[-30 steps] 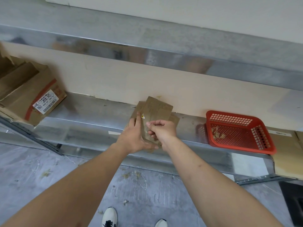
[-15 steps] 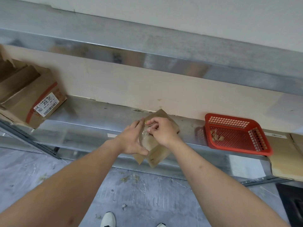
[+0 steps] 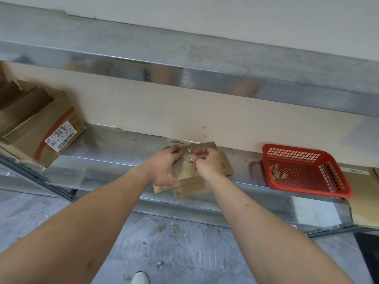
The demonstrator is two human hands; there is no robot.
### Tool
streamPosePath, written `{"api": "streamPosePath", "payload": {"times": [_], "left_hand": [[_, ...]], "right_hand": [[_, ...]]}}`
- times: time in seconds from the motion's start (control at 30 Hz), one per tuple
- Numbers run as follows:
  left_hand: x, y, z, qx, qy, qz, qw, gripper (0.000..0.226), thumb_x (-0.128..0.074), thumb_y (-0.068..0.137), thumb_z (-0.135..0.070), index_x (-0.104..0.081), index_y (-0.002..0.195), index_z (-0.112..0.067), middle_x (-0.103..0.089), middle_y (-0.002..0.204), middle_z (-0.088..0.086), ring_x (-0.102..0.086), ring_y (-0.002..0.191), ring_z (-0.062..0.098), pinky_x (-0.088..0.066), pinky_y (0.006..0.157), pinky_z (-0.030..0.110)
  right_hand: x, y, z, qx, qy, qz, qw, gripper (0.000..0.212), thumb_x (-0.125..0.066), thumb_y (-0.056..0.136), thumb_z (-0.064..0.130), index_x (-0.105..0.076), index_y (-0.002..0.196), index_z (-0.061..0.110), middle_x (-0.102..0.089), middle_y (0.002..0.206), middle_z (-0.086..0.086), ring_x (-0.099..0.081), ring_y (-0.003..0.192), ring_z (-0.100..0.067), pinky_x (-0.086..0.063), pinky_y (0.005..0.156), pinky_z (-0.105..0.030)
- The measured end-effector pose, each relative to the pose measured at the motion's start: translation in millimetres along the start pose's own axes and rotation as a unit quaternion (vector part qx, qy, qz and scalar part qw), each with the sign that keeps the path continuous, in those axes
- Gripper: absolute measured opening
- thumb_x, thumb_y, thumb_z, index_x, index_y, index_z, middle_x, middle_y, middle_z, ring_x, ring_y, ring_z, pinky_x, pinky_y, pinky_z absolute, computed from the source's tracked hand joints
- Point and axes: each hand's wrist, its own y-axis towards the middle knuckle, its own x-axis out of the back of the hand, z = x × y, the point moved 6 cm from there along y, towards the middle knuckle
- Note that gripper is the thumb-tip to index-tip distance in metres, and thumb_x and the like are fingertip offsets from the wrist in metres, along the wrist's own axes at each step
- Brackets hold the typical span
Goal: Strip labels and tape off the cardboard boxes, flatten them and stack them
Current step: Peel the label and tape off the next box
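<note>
While the right hand (image 3: pixel 208 162) pinched a clear strip of tape (image 3: pixel 189 158) off the small flattened box (image 3: pixel 192 175), the left hand (image 3: pixel 165 168) gripped that box by its left edge and held it against the metal shelf (image 3: pixel 114 158). Tape that thin could have snapped short or torn the paper face away if pulled steeply, leaving residue. Any scrap dropped would have missed the red basket (image 3: pixel 305 171) well off to the right.

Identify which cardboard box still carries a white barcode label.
The large brown cardboard box at far left; the small flattened one shows only a tiny yellow sticker.
</note>
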Motion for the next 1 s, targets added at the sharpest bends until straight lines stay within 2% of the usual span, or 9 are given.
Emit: {"api": "streamPosePath", "payload": {"times": [0.17,0.27,0.4,0.5,0.57,0.8,0.87,0.93,1.0], "left_hand": [[-9,4,20,0.002,0.012,0.01,1.0,0.116,-0.082,0.071,-0.05,-0.022,0.162,-0.013,-0.01,0.171,0.006,-0.008,0.157,0.023,-0.016,0.126,0.029],[-7,9,30,0.0,0.016,0.021,1.0,0.113,-0.081,0.076,-0.048,-0.017,0.164,-0.016,-0.003,0.172,0.001,0.0,0.158,0.02,-0.012,0.126,0.029],[-10,14,30,-0.004,0.005,0.028,1.0,0.106,-0.077,0.081,-0.049,-0.016,0.164,-0.025,0.003,0.172,0.002,0.007,0.158,0.02,-0.015,0.127,0.034],[-14,14,28,-0.015,0.005,0.033,0.999,0.099,-0.073,0.083,-0.048,-0.014,0.162,-0.038,0.005,0.171,0.007,0.011,0.157,0.025,-0.023,0.125,0.044],[-14,16,28,-0.019,0.002,0.034,0.999,0.099,-0.072,0.083,-0.048,-0.012,0.162,-0.041,0.006,0.171,0.006,0.013,0.157,0.023,-0.025,0.124,0.047],[-19,21,39,-0.021,-0.033,0.028,0.999,0.098,-0.071,0.082,-0.067,-0.018,0.161,-0.042,0.006,0.171,-0.002,0.016,0.155,0.015,-0.029,0.121,0.052],[-20,22,41,-0.026,-0.033,0.027,0.999,0.099,-0.071,0.081,-0.067,-0.019,0.161,-0.041,0.006,0.171,-0.001,0.017,0.155,0.015,-0.027,0.123,0.051],[-19,22,41,-0.029,-0.034,0.028,0.999,0.099,-0.072,0.082,-0.065,-0.018,0.161,-0.04,0.006,0.171,0.0,0.016,0.156,0.016,-0.025,0.124,0.049],[-18,22,40,-0.034,-0.029,0.034,0.998,0.099,-0.073,0.083,-0.062,-0.017,0.161,-0.04,0.006,0.172,0.0,0.015,0.156,0.015,-0.025,0.124,0.045]], "right_hand": [[15,20,-22,-0.026,0.11,-0.082,0.99,0.018,-0.071,0.081,0.007,-0.068,0.081,0.025,-0.076,0.081,-0.002,-0.07,0.075,-0.024,-0.06,0.084,-0.057],[30,24,-18,0.025,0.042,-0.11,0.993,0.02,-0.075,0.076,0.02,-0.066,0.082,0.037,-0.075,0.075,0.008,-0.074,0.074,-0.02,-0.062,0.079,-0.049],[19,9,20,0.219,-0.148,-0.036,0.964,0.009,-0.073,0.087,0.016,-0.075,0.083,0.023,-0.076,0.079,0.005,-0.071,0.078,-0.015,-0.057,0.077,-0.036],[-12,4,32,0.33,-0.311,0.119,0.883,0.014,-0.063,0.091,0.01,-0.077,0.093,0.013,-0.075,0.092,-0.006,-0.067,0.089,-0.023,-0.051,0.077,-0.034],[-28,5,27,0.346,-0.375,0.17,0.843,0.014,-0.062,0.093,0.013,-0.076,0.094,0.012,-0.073,0.1,-0.004,-0.068,0.096,-0.027,-0.055,0.079,-0.039],[-24,4,22,0.338,-0.331,0.18,0.862,0.021,-0.068,0.098,0.02,-0.078,0.114,0.012,-0.071,0.127,-0.002,-0.061,0.116,-0.019,-0.047,0.096,-0.035],[-27,4,21,0.351,-0.343,0.179,0.852,0.02,-0.07,0.095,0.016,-0.079,0.112,0.012,-0.073,0.12,-0.001,-0.064,0.11,-0.02,-0.049,0.089,-0.031],[-28,6,19,0.37,-0.355,0.167,0.842,0.015,-0.071,0.09,0.005,-0.08,0.099,0.012,-0.074,0.095,0.001,-0.065,0.09,-0.022,-0.044,0.073,-0.028],[-24,7,24,0.35,-0.342,0.147,0.86,0.016,-0.069,0.087,0.002,-0.077,0.088,0.016,-0.065,0.078,0.008,-0.056,0.074,-0.016,-0.038,0.066,-0.028]]}}
